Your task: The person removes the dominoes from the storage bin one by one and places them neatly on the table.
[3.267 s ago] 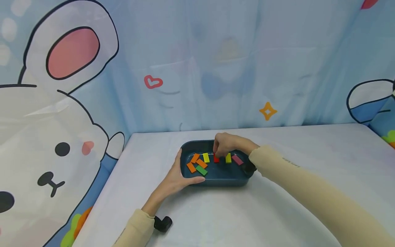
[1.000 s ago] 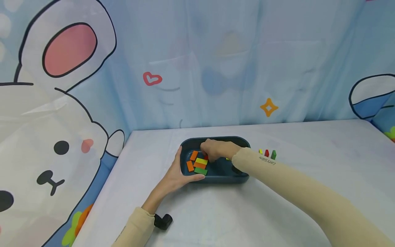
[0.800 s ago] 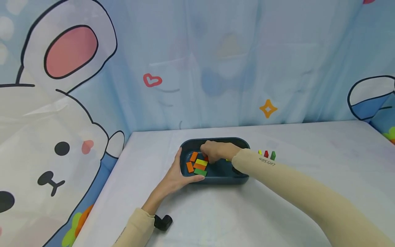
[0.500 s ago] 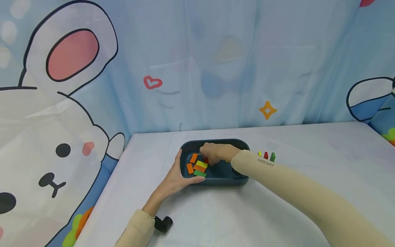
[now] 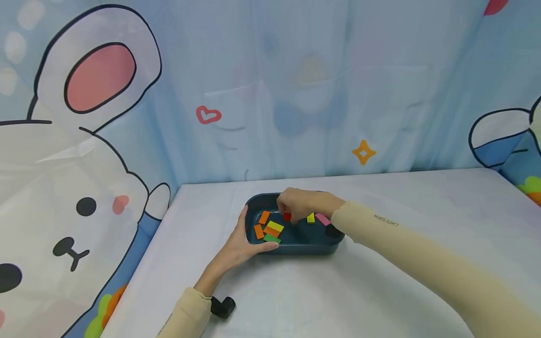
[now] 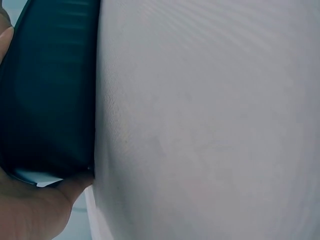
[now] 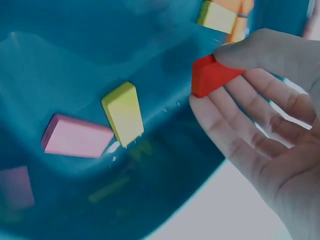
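Tray [image 5: 308,250], on table [image 5: 296,295]; left hand [image 5: 238,241] clamped on its left end; green block [image 5: 272,239] nearest within; orange blocks [image 5: 258,231], yellow blocks [image 5: 276,226], pink block [image 5: 323,219] beyond; red block [image 7: 212,75] inside, pinched in right hand [image 5: 305,203] between thumb and fingers, contact beneath unclear; printed cloth [image 5: 304,141] behind.

Tray [image 5: 304,249] on table [image 5: 363,291] — blocks [image 5: 275,226] inside, left and right.

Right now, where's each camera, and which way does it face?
Head: on the head, facing forward and down at the tray; left hand, right hand and sleeves show.
Left wrist: worn there, facing the tray's side and table; part of that hand shows.
Right wrist: worn there, facing into the tray; that hand pinches a red block.
Both head and right wrist show that block.
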{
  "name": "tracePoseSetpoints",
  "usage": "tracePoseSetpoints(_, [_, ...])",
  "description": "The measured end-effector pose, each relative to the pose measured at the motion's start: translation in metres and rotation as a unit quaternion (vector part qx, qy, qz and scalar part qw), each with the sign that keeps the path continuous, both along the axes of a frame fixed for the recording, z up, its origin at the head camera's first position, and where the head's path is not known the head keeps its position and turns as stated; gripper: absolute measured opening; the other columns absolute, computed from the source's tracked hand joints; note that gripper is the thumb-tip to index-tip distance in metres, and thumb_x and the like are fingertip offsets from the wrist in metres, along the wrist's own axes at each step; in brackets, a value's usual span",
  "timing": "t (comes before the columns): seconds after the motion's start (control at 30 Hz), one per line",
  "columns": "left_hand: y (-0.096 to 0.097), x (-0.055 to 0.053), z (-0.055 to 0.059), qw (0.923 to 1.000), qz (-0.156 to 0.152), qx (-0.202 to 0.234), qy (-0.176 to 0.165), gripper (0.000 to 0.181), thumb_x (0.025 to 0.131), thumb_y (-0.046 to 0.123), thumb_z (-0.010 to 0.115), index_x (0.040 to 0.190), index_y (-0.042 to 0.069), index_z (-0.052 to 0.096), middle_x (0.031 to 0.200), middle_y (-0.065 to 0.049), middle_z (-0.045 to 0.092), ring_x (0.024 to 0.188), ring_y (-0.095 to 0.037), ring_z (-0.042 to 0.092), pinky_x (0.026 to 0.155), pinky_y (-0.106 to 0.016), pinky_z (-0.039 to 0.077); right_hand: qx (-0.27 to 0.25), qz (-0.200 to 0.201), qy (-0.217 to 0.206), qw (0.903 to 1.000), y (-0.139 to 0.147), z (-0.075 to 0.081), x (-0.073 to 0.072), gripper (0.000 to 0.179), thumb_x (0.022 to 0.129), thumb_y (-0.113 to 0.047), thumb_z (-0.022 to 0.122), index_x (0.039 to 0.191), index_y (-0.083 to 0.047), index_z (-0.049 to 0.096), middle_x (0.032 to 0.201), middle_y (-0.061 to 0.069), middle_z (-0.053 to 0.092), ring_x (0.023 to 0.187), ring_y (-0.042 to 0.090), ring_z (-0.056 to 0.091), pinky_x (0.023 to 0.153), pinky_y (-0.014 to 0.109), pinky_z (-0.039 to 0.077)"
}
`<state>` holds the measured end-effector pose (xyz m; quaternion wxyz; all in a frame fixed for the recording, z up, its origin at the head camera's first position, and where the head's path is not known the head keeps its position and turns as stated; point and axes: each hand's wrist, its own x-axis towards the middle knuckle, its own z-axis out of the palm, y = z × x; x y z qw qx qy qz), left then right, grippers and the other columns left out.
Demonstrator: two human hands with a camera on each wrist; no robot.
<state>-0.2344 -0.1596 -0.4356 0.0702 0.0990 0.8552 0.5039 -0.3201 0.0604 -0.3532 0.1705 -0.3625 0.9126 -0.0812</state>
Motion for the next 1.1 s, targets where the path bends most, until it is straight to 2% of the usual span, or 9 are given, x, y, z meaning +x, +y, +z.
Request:
tracePoseSetpoints(0.1, [-0.002,0.001,-0.002,1.0,0.006,-0.004,0.0,0.129,0.081,0.05,0.089,0.169,0.016,0.0,0.171,-0.018,0.021,0.148,-0.039,0.035,0.118,-0.066,0.032,-0.059,0.006,-0.02,0.9981,0.013,0.011,0.002,0.028,0.086,0.003,0.082,0.112,0.001,0.072,0.098,0.007,0.069,0.086,0.019,0.063,0.082,0.03,0.06])
tracePoseSetpoints(0.23, [-0.004,0.003,-0.001,0.9998,0.014,-0.01,0.0,0.13,0.08,0.051,0.089,0.17,0.016,0.001,0.173,-0.018,0.017,0.152,-0.041,0.031,0.119,-0.068,0.029,-0.153,-0.005,-0.05,0.9869,0.041,0.032,0.001,0.023,0.089,0.003,0.077,0.111,0.0,0.071,0.101,0.009,0.068,0.088,0.021,0.067,0.08,0.033,0.061])
tracePoseSetpoints(0.4, [-0.002,0.002,0.002,0.9998,0.007,-0.016,0.0,0.134,0.077,0.055,0.089,0.17,0.017,0.0,0.173,-0.018,0.016,0.154,-0.041,0.028,0.119,-0.067,0.029,-0.241,-0.065,-0.036,0.9677,0.101,0.053,0.004,0.026,0.091,-0.002,0.077,0.116,0.0,0.07,0.108,0.01,0.068,0.095,0.023,0.067,0.08,0.032,0.061])
tracePoseSetpoints(0.5, [-0.002,0.0,0.005,0.9997,0.0,-0.023,0.001,0.137,0.076,0.058,0.089,0.169,0.016,-0.001,0.173,-0.019,0.016,0.154,-0.041,0.028,0.119,-0.067,0.03,-0.279,-0.112,-0.038,0.953,0.144,0.057,0.01,0.031,0.093,-0.006,0.077,0.123,0.001,0.068,0.113,0.012,0.068,0.098,0.023,0.067,0.082,0.029,0.06])
tracePoseSetpoints(0.63, [-0.001,-0.003,0.009,0.9995,-0.01,-0.028,0.004,0.137,0.076,0.06,0.089,0.169,0.015,-0.002,0.173,-0.02,0.016,0.154,-0.041,0.028,0.118,-0.067,0.031,-0.292,-0.172,-0.013,0.9408,0.194,0.048,0.018,0.036,0.096,-0.01,0.077,0.129,0.0,0.066,0.119,0.013,0.068,0.098,0.015,0.068,0.082,0.028,0.06])
tracePoseSetpoints(0.8, [0.001,-0.006,0.01,0.9994,-0.016,-0.03,0.002,0.136,0.077,0.06,0.088,0.169,0.016,-0.002,0.173,-0.019,0.017,0.153,-0.041,0.03,0.118,-0.067,0.03,-0.272,-0.225,0.015,0.9354,0.238,0.022,0.027,0.041,0.096,-0.014,0.078,0.133,0.0,0.065,0.119,0.014,0.07,0.095,0.007,0.067,0.08,0.027,0.057])
tracePoseSetpoints(0.93, [0.001,-0.005,0.007,0.9995,-0.015,-0.028,-0.005,0.137,0.077,0.059,0.088,0.169,0.015,-0.002,0.173,-0.019,0.017,0.152,-0.041,0.031,0.118,-0.067,0.031,-0.265,-0.247,0.013,0.9318,0.26,0.005,0.033,0.044,0.096,-0.016,0.079,0.133,0.001,0.064,0.119,0.014,0.07,0.095,0.005,0.065,0.08,0.026,0.056])
tracePoseSetpoints(1.1, [0.0,-0.001,0.006,0.9995,-0.006,-0.031,-0.007,0.137,0.076,0.06,0.088,0.169,0.015,-0.002,0.173,-0.02,0.015,0.153,-0.042,0.03,0.118,-0.067,0.03,-0.275,-0.263,0.004,0.9247,0.272,-0.007,0.038,0.043,0.093,-0.017,0.081,0.13,-0.001,0.065,0.113,0.01,0.07,0.094,0.005,0.064,0.079,0.025,0.056])
